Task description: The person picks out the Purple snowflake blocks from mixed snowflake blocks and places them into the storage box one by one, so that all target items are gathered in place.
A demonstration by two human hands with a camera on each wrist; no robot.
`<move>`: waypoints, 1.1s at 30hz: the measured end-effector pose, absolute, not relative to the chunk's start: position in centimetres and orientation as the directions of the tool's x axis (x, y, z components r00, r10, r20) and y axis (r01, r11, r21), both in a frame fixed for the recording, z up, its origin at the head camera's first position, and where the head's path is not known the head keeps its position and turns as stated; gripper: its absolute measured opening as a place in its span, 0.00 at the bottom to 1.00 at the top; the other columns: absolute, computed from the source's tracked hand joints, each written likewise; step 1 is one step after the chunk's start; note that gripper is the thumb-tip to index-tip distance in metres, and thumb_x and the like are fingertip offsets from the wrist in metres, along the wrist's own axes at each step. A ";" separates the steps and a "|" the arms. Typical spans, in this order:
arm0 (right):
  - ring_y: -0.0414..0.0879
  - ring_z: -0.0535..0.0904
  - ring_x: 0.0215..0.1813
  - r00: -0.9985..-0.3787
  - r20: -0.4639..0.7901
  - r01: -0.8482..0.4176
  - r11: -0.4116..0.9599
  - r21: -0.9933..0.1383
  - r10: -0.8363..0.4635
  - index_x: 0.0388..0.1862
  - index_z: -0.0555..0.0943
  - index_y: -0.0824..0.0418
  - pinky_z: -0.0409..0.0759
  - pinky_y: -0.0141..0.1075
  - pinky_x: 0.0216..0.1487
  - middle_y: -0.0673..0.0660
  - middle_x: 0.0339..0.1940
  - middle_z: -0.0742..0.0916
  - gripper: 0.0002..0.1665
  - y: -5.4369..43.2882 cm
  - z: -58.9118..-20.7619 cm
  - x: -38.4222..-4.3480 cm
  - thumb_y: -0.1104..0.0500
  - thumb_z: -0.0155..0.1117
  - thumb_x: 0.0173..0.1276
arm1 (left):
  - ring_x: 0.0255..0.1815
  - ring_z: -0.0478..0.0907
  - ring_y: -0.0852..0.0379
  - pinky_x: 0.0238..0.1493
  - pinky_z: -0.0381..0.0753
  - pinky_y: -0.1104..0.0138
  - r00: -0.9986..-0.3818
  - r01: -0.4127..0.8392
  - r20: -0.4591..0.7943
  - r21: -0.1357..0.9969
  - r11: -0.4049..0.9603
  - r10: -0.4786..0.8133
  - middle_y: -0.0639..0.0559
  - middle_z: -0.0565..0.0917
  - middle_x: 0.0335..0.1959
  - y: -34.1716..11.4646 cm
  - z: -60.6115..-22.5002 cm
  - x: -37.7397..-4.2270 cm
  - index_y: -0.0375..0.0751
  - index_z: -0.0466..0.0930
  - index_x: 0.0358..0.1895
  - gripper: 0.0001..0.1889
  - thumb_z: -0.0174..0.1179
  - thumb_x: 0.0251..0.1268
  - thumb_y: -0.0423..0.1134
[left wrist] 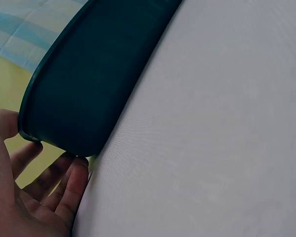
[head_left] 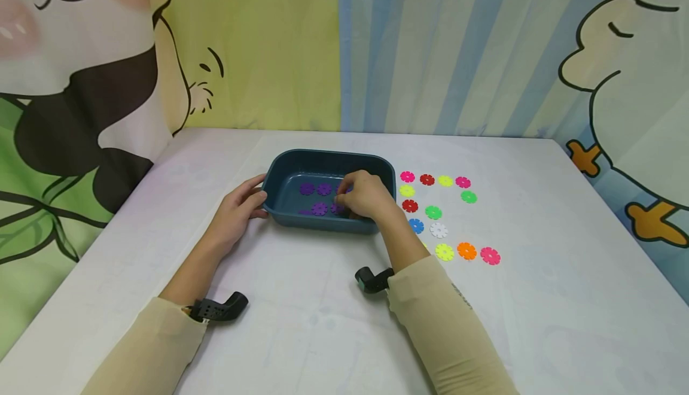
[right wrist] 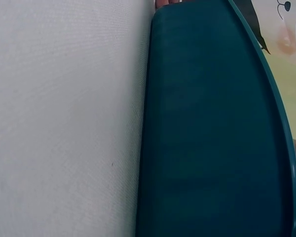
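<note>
A dark teal plastic tub (head_left: 323, 222) stands on the table. Several purple flower-shaped discs (head_left: 324, 189) lie on its floor, roughly in two rows. My left hand (head_left: 237, 209) is at the tub's left end, its fingertips touching the outer wall and rim; in the left wrist view the fingers (left wrist: 71, 190) are slightly bent there. My right hand (head_left: 368, 194) reaches over the near wall into the tub. Its thumb and forefinger are bent close together beside purple discs; whether they pinch one is hidden. The right wrist view mostly shows the tub's outer side (right wrist: 212, 123).
Right of the tub, loose flower discs in pink, red, yellow, green, blue, white and orange lie on the white table (head_left: 301, 335), among them an orange disc (head_left: 466, 251) and a green disc (head_left: 469, 197). A cartoon-printed curtain (head_left: 258, 54) hangs behind.
</note>
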State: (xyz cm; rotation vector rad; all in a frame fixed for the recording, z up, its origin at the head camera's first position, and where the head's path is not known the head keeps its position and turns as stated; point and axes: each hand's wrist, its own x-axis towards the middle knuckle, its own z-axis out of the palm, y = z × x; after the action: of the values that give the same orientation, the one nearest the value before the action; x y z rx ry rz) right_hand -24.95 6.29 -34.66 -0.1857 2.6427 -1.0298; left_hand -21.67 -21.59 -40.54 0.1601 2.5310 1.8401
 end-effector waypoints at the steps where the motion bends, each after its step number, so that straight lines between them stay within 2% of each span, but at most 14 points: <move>1: 0.49 0.85 0.29 -0.951 -0.211 -0.022 0.727 -0.686 -0.228 0.46 0.85 0.57 0.84 0.35 0.33 0.58 0.34 0.87 0.08 6.3 -34.7 -24.9 0.55 0.67 0.74 | 0.49 0.82 0.64 0.49 0.84 0.76 -0.995 0.077 0.053 0.949 0.306 0.086 0.35 0.75 0.71 -21.6 -40.5 -21.7 0.46 0.63 0.80 0.28 0.49 0.83 0.46; 8: 0.54 0.88 0.34 -0.973 -0.070 -0.097 0.662 -0.743 -0.221 0.52 0.84 0.55 0.85 0.37 0.35 0.57 0.38 0.87 0.12 7.0 -34.2 -24.5 0.52 0.64 0.76 | 0.49 0.82 0.65 0.49 0.84 0.76 -0.995 0.079 0.054 0.947 0.311 0.088 0.35 0.75 0.71 -21.5 -40.5 -21.7 0.47 0.63 0.80 0.28 0.49 0.83 0.47; 13: 0.57 0.87 0.34 -0.970 0.052 -0.189 0.602 -0.776 -0.238 0.58 0.82 0.57 0.82 0.39 0.33 0.62 0.38 0.89 0.15 7.7 -34.3 -24.0 0.53 0.64 0.77 | 0.49 0.82 0.64 0.50 0.84 0.76 -0.995 0.072 0.047 0.946 0.315 0.088 0.36 0.75 0.71 -21.5 -40.4 -21.5 0.47 0.63 0.81 0.28 0.49 0.83 0.47; 20: 0.54 0.83 0.34 -0.951 0.204 -0.300 0.522 -0.799 -0.234 0.61 0.82 0.59 0.80 0.37 0.34 0.60 0.37 0.89 0.18 8.6 -34.6 -23.6 0.57 0.62 0.76 | 0.48 0.82 0.65 0.50 0.84 0.76 -0.995 0.070 0.045 0.944 0.323 0.086 0.35 0.76 0.70 -21.5 -40.3 -21.6 0.48 0.62 0.81 0.28 0.49 0.83 0.48; 26: 0.50 0.81 0.33 -0.954 0.247 -0.301 0.496 -0.814 -0.173 0.60 0.83 0.57 0.81 0.36 0.35 0.60 0.37 0.88 0.17 9.4 -34.8 -23.5 0.58 0.60 0.76 | 0.47 0.82 0.65 0.50 0.84 0.76 -0.996 0.066 0.041 0.945 0.321 0.082 0.35 0.76 0.70 -21.4 -40.3 -21.7 0.48 0.62 0.81 0.28 0.48 0.83 0.48; 33: 0.52 0.80 0.31 -0.951 0.252 -0.308 0.488 -0.817 -0.178 0.61 0.83 0.57 0.81 0.38 0.35 0.58 0.38 0.87 0.17 10.9 -34.6 -22.9 0.59 0.60 0.76 | 0.45 0.82 0.67 0.50 0.84 0.76 -0.996 0.064 0.042 0.949 0.308 0.077 0.34 0.76 0.70 -21.5 -40.4 -21.6 0.46 0.62 0.81 0.28 0.48 0.83 0.47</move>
State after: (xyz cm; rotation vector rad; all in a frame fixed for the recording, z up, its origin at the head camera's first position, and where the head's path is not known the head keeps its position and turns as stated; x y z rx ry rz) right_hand -22.88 10.88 -34.63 -0.4638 2.8230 -1.5949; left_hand -21.59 -21.50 -40.38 0.1362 2.5317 1.8367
